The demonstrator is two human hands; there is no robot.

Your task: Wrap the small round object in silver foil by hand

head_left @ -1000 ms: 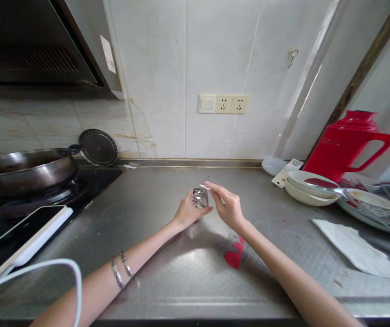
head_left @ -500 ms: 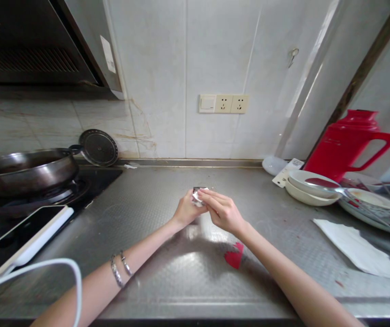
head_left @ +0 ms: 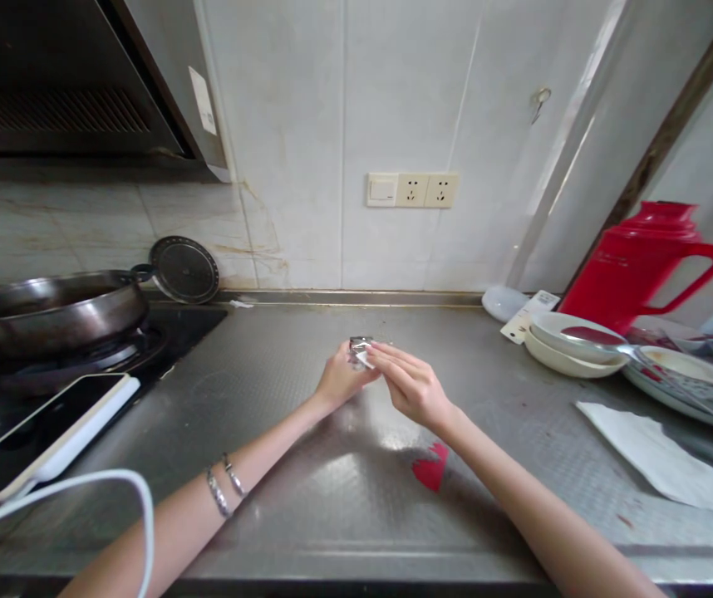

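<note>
Over the middle of the steel counter my left hand is closed around a small shiny, silvery object with a dark upper edge. Its kind is too small to make out. My right hand meets it from the right, fingers pressed together on a bit of white tissue or paper against that object. The lower part of the object is hidden by the fingers. On the counter below the hands lies a torn red scrap.
At left stand a pan on the stove, a round dark disc and a phone with a white cable. To the right are a red thermos, stacked bowls, a plate and a white napkin.
The small silvery object shows a little more above the fingers. The right fingers with the white tissue have shifted slightly over it; the whole view has moved a touch.
</note>
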